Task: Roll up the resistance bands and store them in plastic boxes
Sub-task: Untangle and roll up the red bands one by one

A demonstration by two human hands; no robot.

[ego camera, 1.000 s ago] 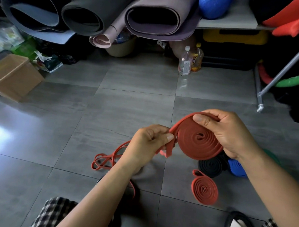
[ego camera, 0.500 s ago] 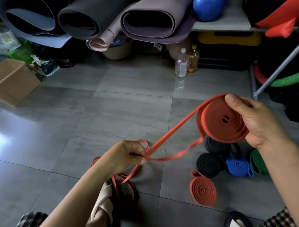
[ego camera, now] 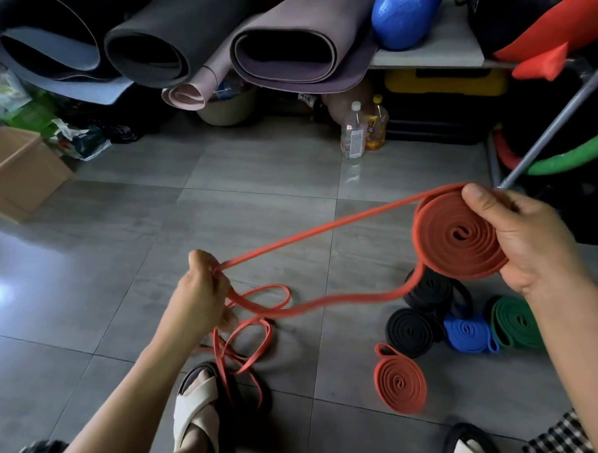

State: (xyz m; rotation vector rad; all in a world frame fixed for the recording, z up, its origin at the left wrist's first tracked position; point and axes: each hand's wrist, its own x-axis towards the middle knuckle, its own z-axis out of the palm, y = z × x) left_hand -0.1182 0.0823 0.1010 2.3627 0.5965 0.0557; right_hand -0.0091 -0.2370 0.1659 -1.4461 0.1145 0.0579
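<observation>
Right hand (ego camera: pixel 531 240): grasps the partly wound red band coil (ego camera: pixel 459 236), held above the tiled floor (ego camera: pixel 87 269). The thumb lies on the coil's upper rim. The fingers pass behind and below the coil and are mostly hidden by it.

Left hand (ego camera: pixel 201 295): clenched round the band's upper strand (ego camera: pixel 325 230), which runs taut from the top of the coil. The back of the hand covers the fingertips, so the exact pinch point cannot be made out.

A lower, slack strand leaves the coil's underside and sags to the loose red loops (ego camera: pixel 254 331) on the floor. These loops cross a foot in a pale sandal (ego camera: pixel 195 402).

Finished rolls lie on the floor below the right forearm:
- small red roll (ego camera: pixel 400 381), nearest the camera;
- black roll (ego camera: pixel 410 331);
- blue roll (ego camera: pixel 468 332), touching the black one;
- green roll (ego camera: pixel 516 323), partly cut off by the forearm.

A further black roll (ego camera: pixel 430 289) sits behind these. The held coil overlaps it, and it may be more than one roll.
</observation>
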